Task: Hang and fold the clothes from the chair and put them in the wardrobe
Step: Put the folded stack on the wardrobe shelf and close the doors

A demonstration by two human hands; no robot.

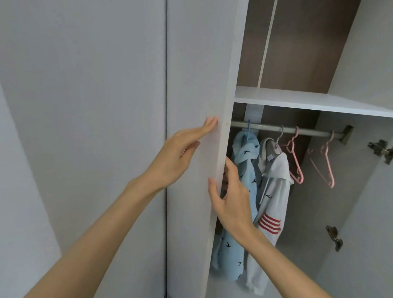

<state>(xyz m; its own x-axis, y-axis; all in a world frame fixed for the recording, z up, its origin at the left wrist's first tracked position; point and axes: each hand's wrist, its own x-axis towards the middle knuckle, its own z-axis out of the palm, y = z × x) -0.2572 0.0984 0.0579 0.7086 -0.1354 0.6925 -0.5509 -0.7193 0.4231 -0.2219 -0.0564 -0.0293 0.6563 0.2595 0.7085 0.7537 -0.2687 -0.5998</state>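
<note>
The white laminate wardrobe door [199,102] on the left side stood partly across the opening, with its free edge towards the camera. The left hand [178,152] lay flat against the front face of this door near the free edge, fingers straight and held together, palm on the panel. The right hand [231,198] held the free edge of the same door: the thumb rested on the front of the edge, and the fingers [230,168] reached round behind it. How far the fingers curled behind the edge could not be determined.

Inside the wardrobe [322,205], a metal hanging rail [309,132] ran across below a white shelf [312,101]. Two garments hung from the rail at its left end, just beside each other:
- a light blue garment printed with small dark birds [235,241], on a blue hanger, nearest the door edge and directly behind the right hand;
- a white hooded sweatshirt with red stripes [273,202], on a pale hanger to the right of the blue garment.

Two bare pink plastic hangers [328,164] hung further right on the rail, apart from each other. Two metal hinges [382,150] were fixed at the right side of the wardrobe, one above the other.
</note>
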